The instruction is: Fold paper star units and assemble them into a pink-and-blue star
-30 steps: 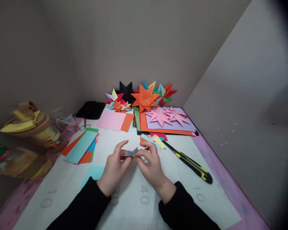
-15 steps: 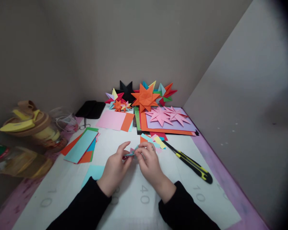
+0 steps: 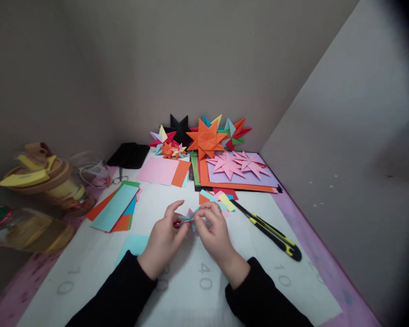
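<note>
Between my two hands is a small folded paper star (image 3: 190, 217) with light blue and pink points. My left hand (image 3: 166, 240) pinches its left side with thumb and fingers, the index finger raised above it. On the other side, my right hand (image 3: 214, 230) has its thumb and index fingertips closed on a light blue point. Parts of the star are hidden behind the fingers. Just beyond lie small paper scraps (image 3: 226, 201) and, to the right, a yellow and black utility knife (image 3: 271, 232).
Coloured paper strips (image 3: 114, 209) lie at left, with scissors (image 3: 122, 176) behind. A light blue sheet (image 3: 135, 245) is by my left wrist. Folded stars (image 3: 207, 141) stand against the wall; two pink stars (image 3: 227, 165) rest on stacked paper. A bottle (image 3: 30, 229) stands far left.
The small star has turned slightly between my fingers, and more of its pink and light blue points shows. Both hands stay nearly in place.
</note>
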{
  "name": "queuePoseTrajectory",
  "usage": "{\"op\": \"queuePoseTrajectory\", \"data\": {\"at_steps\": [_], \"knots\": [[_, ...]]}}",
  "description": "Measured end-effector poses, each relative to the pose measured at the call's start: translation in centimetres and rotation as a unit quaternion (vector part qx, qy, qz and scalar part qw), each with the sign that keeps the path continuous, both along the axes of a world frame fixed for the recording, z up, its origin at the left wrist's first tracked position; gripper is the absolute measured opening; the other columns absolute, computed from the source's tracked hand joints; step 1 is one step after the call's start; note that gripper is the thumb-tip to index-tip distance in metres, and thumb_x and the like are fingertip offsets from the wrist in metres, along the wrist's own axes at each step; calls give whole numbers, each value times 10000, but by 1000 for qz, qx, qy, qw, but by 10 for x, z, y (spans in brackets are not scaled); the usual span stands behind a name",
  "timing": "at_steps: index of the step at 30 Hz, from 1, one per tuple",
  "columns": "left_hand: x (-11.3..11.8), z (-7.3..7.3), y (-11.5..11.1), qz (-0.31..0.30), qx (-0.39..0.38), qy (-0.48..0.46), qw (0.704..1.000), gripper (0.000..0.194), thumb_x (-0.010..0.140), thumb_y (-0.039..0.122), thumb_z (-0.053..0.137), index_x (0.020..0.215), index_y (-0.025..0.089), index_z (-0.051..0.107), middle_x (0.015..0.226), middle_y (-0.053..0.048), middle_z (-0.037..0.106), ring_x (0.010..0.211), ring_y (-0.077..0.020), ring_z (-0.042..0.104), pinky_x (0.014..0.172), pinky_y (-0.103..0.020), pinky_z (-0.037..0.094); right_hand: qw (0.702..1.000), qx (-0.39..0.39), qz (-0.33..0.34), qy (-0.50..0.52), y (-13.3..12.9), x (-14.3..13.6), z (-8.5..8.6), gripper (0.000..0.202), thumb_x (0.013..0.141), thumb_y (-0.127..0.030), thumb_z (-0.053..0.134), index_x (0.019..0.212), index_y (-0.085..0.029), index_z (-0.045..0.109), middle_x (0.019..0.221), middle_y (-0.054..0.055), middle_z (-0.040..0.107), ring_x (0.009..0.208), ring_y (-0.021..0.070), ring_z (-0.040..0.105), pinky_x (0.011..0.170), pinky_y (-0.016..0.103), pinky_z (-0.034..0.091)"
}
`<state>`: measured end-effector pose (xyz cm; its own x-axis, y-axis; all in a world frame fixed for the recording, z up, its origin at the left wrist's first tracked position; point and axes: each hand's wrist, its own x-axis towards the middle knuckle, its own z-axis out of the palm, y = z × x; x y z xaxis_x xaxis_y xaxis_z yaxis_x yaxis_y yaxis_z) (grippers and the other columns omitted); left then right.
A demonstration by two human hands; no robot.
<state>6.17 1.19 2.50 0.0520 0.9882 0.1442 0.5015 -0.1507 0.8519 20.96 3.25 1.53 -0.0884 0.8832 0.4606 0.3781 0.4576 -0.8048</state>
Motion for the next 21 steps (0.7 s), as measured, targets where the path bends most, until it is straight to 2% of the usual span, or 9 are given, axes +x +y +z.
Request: {"op": "queuePoseTrajectory", "data": {"at_steps": [4,7,12,17,21], "knots": [[3,8,3,19,-65,-76,995,451,793,253,555,1209,189,392,580,89,483,542,-114,522,537,-212,398,1000,27,-14,-3,-1,0,2,140,812,-133,526,736,-203,621,866,52,513,899,200,515,807,371,452],[4,8,5,33,-92,-109,989,458,764,245,579,1182,181,404,547,111,395,499,-96,447,498,-194,345,996,84,-32,-24,-2,0,1,124,802,-134,558,773,-213,650,889,56,506,899,205,511,813,393,451],[3,4,5,33,-99,-130,986,463,757,229,580,1178,182,392,561,108,399,517,-93,428,510,-194,346,988,141,-32,-52,-3,1,0,122,793,-119,590,791,-216,665,873,55,500,879,204,499,792,392,458],[4,6,4,40,-91,-108,989,455,756,239,574,1173,185,403,555,107,403,526,-100,437,514,-197,351,986,153,-21,-70,-3,1,0,138,810,-103,570,823,-205,661,825,54,525,833,197,484,761,379,458],[6,7,2,45,-80,-92,992,454,756,239,569,1177,186,406,544,107,418,519,-107,455,513,-203,357,989,131,-12,-74,-2,1,1,167,823,-99,533,805,-214,653,783,45,544,793,195,480,727,367,452]]}}
